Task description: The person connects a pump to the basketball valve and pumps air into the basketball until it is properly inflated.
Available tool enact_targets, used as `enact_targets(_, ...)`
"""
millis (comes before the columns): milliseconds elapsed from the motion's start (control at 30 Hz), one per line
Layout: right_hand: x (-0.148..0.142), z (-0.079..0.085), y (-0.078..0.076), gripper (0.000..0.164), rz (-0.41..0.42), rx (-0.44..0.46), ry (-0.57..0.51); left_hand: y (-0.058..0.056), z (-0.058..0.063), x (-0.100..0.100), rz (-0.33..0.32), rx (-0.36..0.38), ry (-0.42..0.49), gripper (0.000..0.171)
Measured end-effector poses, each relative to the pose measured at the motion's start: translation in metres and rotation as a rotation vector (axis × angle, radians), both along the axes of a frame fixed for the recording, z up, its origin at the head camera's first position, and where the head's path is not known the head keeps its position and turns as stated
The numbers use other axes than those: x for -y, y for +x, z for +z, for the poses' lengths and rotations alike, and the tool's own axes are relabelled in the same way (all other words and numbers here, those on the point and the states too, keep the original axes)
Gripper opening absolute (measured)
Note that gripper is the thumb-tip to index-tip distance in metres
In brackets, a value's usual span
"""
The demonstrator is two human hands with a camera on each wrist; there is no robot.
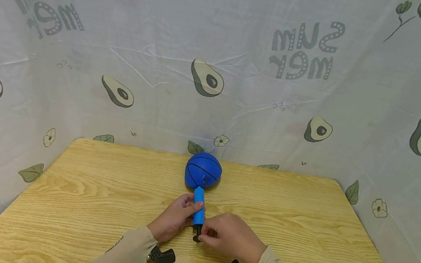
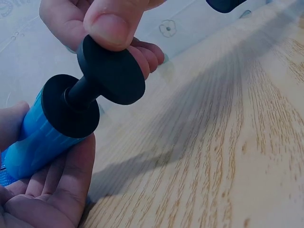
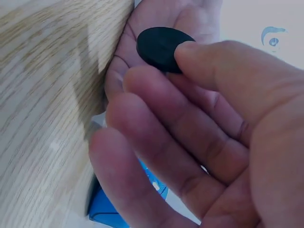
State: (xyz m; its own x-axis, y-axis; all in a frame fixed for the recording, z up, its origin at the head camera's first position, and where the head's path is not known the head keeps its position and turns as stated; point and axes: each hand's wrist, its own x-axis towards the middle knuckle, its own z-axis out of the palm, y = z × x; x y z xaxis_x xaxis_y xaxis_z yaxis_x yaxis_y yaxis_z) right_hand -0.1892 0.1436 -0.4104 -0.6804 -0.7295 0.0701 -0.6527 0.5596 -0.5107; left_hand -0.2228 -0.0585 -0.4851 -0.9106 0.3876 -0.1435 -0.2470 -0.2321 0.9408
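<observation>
Pumping step: left hand [image 1: 174,217] grips the blue pump [image 1: 198,211] feeding the ball [image 1: 203,171]; right hand [image 1: 231,236] pinches its black handle [image 2: 111,71], which next needs a straight push.

The backdrop cloth [image 1: 242,65] reads "SUM MER" (printed twice).

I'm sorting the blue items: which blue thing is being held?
The blue pump, gripped by the left hand; the blue ball rests untouched behind it.

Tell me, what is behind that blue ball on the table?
Behind the blue ball hangs a pale cloth backdrop printed with avocados; a leaf print shows just beside it. The table edge directly behind the ball is covered by it.
</observation>
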Motion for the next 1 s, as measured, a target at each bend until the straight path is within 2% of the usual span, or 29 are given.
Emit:
enact_targets(167,0.0012,-0.0014,0.0002,0.013,0.002,-0.016,-0.001,0.0004,-0.0003,0.0010,-0.010,0.000,-0.011,0.056)
enact_targets(533,0.0022,0.0002,0.0019,0.011,0.090,0.009,-0.020,0.0013,-0.0002,0.0027,-0.040,-0.038,0.009,0.052)
enact_targets(800,0.0015,-0.0004,0.0039,0.016,0.170,0.109,0.009,0.0013,-0.0004,0.0010,-0.034,-0.028,0.014,0.055)
enact_targets(1000,0.0014,0.0003,0.0078,0.011,0.254,0.207,0.016,0.0012,-0.0020,0.0011,-0.027,-0.023,0.045,0.056)
